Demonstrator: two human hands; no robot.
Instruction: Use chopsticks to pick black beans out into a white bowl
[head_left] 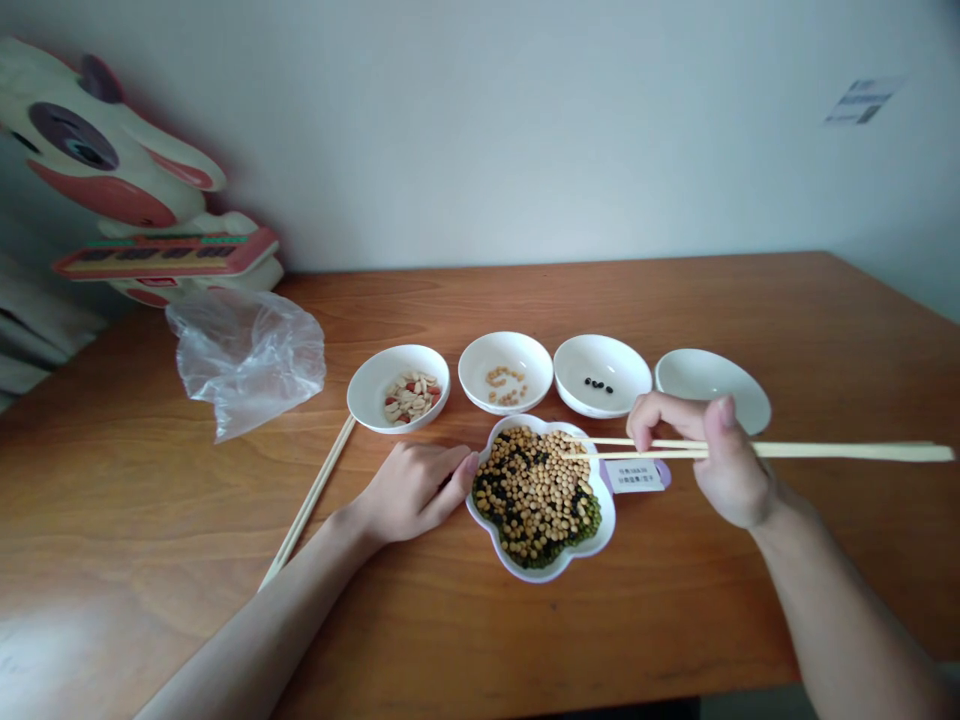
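A flower-shaped white bowl [596,545] holds mixed yellow, black and green beans. My left hand [412,490] rests on the table with its fingers together against the bowl's left rim, holding nothing. My right hand [712,455] is closed on a pair of wooden chopsticks [825,451], whose tips reach over the bowl's far right part. Behind the bowl stand several small white dishes: one with peanuts [399,388], one with a few yellow beans [505,372], one with black beans [602,374], and an empty one [712,388].
A second pair of chopsticks [309,500] lies on the wooden table [187,480] left of my left arm. A crumpled clear plastic bag [244,355] sits at back left, a cartoon toy [127,190] behind it. A small white label [636,475] lies beside the bowl.
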